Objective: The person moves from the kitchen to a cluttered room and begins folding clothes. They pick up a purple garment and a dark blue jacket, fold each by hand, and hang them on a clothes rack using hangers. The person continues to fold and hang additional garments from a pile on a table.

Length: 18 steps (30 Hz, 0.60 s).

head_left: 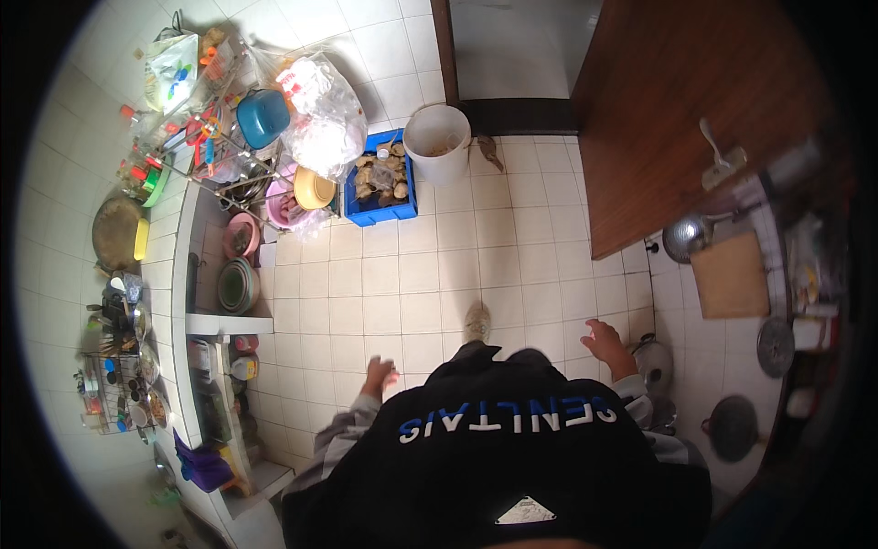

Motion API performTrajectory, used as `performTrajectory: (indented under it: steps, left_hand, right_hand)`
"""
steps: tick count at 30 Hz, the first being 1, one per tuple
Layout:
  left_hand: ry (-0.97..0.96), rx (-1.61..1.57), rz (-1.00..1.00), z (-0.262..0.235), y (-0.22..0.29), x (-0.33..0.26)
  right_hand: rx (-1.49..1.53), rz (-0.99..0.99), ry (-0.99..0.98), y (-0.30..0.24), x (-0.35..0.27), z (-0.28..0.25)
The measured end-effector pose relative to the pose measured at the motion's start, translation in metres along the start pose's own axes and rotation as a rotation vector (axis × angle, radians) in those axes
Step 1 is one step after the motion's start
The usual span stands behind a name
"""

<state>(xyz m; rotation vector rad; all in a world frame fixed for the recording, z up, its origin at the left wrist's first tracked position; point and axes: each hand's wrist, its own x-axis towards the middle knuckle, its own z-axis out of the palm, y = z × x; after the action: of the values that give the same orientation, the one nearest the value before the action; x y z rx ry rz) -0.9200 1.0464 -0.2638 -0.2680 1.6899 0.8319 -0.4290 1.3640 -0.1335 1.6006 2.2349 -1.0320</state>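
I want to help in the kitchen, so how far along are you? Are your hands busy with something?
Nothing is in hand: the left hand and right hand hang open over the white tiled floor, touching nothing. Stacked bowls already sit on the shelf. The blue plastic crate of brown lumps and the white round bucket stand untouched by the far wall. A lidded metal pot sits nearest the right hand.

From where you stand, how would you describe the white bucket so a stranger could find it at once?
Look to the far end of the tiled floor, where the dark doorway strip meets the wooden door. The white bucket stands there, upright, right beside the blue crate full of brownish lumps. It is the only round, plain white, open-topped container on the floor; its neighbour is square and blue.
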Motion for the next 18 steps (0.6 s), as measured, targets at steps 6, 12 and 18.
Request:
performTrajectory:
  steps: [6, 12, 18]
  left_hand:
    - [0.025, 0.283, 0.360, 0.132, 0.242, 0.046]
    - [0.028, 0.342, 0.452, 0.222, 0.364, 0.086]
    - [0.046, 0.325, 0.171, 0.229, 0.396, 0.101]
  right_hand:
    - [-0.020, 0.116, -0.038, 0.011, 0.101, -0.058]
    - [-0.036, 0.123, -0.056, 0.018, 0.235, -0.132]
    - [-0.016, -0.096, 0.063, -0.031, 0.381, -0.225]
